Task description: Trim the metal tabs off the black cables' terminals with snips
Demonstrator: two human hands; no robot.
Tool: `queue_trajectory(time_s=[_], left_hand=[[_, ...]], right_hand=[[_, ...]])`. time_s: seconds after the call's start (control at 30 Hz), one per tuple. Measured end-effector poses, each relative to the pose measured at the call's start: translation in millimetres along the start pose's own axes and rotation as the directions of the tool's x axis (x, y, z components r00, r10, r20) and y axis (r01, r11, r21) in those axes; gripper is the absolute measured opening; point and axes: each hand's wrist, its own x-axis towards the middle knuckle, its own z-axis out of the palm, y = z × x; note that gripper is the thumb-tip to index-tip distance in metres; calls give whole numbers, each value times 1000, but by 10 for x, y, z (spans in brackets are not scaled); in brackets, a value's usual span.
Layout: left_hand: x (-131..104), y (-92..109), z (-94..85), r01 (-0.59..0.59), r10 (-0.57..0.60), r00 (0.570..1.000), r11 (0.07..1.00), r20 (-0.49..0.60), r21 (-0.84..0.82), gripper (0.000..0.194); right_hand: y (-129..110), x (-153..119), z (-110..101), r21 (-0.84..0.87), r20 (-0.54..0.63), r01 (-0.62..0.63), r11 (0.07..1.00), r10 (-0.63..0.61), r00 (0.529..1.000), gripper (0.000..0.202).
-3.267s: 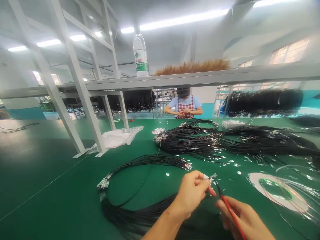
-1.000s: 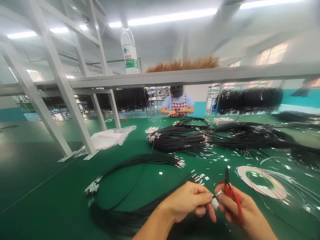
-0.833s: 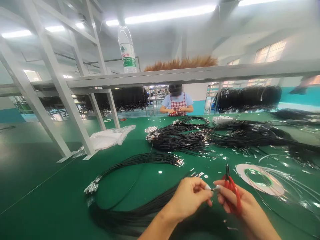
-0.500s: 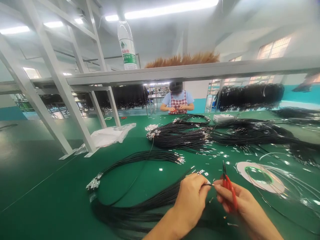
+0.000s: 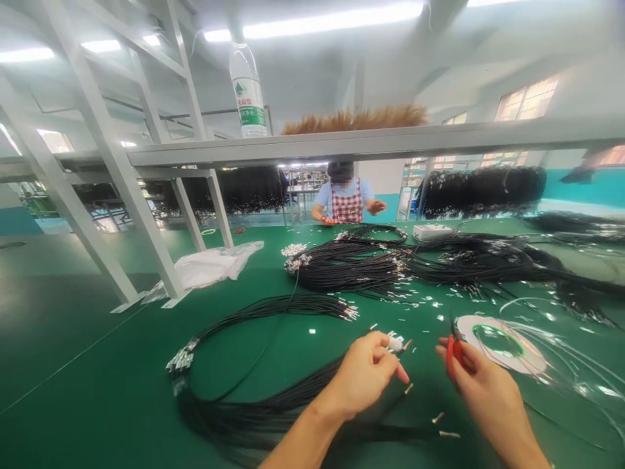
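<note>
At the near edge, the left hand is hovering over the green table, its thumb and fingers curling toward each other and a white cover showing at a fingertip. Whether these fingers are pinching anything, I cannot tell. The right hand is standing apart from it, its fingers closing around the red handles of the pliers, whose dark, blurred tips are pointing up and away.

The near cables are running under the left forearm, and a few pale ends are lying below and between the hands. At the left, these black cables are bending around beside a cluster of silvery connectors. A thinner bunch is curving from there toward the middle, its bare tips spreading out.

Just beyond the right hand, a white reel is lying flat, with clear strands trailing off it. Small scraps are dotting the table. Farther back, a plastic bag is lying by the frame's feet, and a big cable pile is stretching rightward past a white box.

Above, a shelf is bearing a bottle and brown bristles. Across the table, a person in a checked apron is holding one hand out.
</note>
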Motion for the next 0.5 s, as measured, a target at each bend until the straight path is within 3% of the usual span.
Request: queue_trajectory(time_s=[0.1, 0.17, 0.3, 0.4, 0.5], left_hand=[[1, 20, -18, -11, 11, 1000, 1000, -12, -29, 26], [-4, 57, -31, -12, 10, 999, 999, -31, -52, 29], [-20, 146, -68, -26, 20, 999, 993, -50, -113, 26], [-29, 172, -122, -46, 39, 998, 988, -46, -146, 20], [-40, 185, -220, -65, 59, 993, 996, -98, -60, 20]], right_hand=[[-100, -55, 46, 387, 177, -144, 911, 80, 981, 51], [-214, -119, 120, 527, 298, -244, 814, 92, 950, 51], [-464, -189, 248, 634, 412, -307, 709, 26, 911, 39], [-575, -183, 308, 645, 448, -293, 706, -38, 893, 31], [-602, -188, 400, 630, 484, -282, 723, -81, 871, 35]])
